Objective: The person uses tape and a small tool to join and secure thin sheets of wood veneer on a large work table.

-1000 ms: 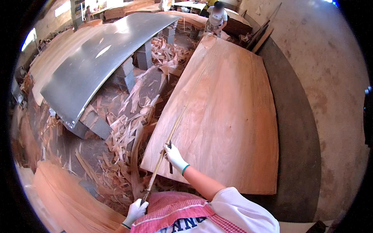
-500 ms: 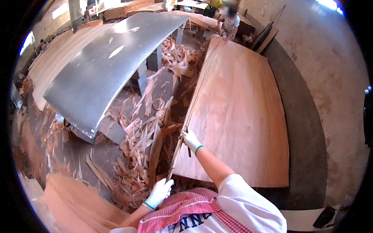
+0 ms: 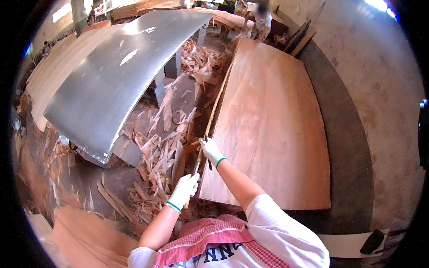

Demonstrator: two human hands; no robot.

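From my remote seat I see a long, thin strip of pale wood veneer (image 3: pixel 210 120) running along the left edge of the large reddish-brown veneer sheet (image 3: pixel 272 120), which lies flat on a stack. My right hand (image 3: pixel 211 151), in a white glove with a green cuff, is closed around the strip partway up, just at the sheet's near left edge. My left hand (image 3: pixel 184 190), gloved the same way, grips the strip's lower end, nearer my body. Left of the stack, a heap of curled pale veneer scraps (image 3: pixel 165 143) litters the floor. Beyond that stands a long grey metal table (image 3: pixel 116 76). At the sheet's far end another person (image 3: pixel 261 15) stands, blurred.
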